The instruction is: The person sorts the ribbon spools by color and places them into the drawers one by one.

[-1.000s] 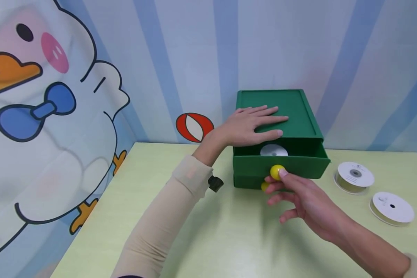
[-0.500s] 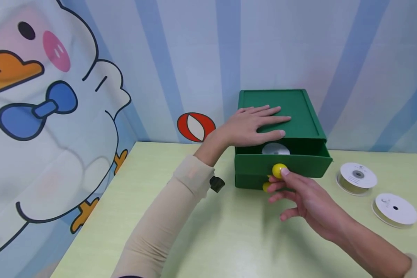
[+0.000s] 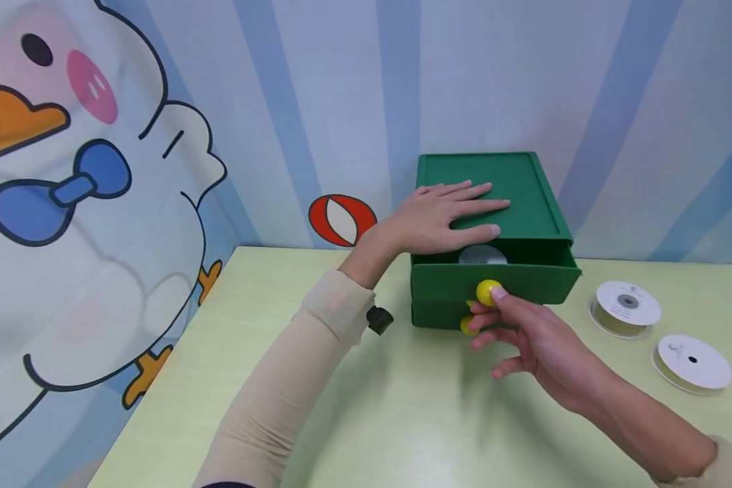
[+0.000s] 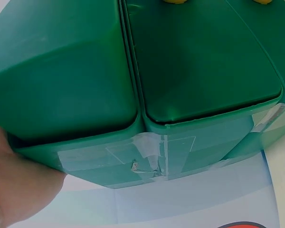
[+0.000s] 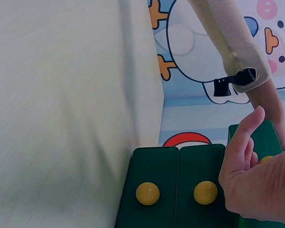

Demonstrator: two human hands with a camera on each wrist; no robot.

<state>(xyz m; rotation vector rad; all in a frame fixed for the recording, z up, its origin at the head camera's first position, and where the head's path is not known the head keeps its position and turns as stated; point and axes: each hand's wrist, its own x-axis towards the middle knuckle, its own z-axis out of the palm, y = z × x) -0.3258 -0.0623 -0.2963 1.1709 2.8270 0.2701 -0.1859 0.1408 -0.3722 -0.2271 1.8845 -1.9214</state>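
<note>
A green drawer cabinet (image 3: 518, 183) with round yellow knobs stands against the backdrop. Its top drawer (image 3: 533, 285) is pulled partway out, and a white spool (image 3: 483, 255) shows inside, half hidden by the drawer front. My left hand (image 3: 442, 220) rests flat on the cabinet top, fingers spread and pointing right. With thumb and index finger, my right hand (image 3: 539, 335) pinches the top drawer's yellow knob (image 3: 488, 293); the other fingers hang loosely curled below. In the right wrist view, two lower drawers with yellow knobs (image 5: 205, 192) sit closed beside the hand.
To the right of the cabinet, two white ribbon spools lie flat on the pale table: one with a grey hub (image 3: 627, 305), a nearer one (image 3: 692, 362) with a small dark hole. A striped blue backdrop (image 3: 494, 81) with a cartoon duck rises behind.
The top drawer has slid slightly inward, with my right hand still on its knob. My left hand stays on the cabinet top, and the spools on the table lie as before.
</note>
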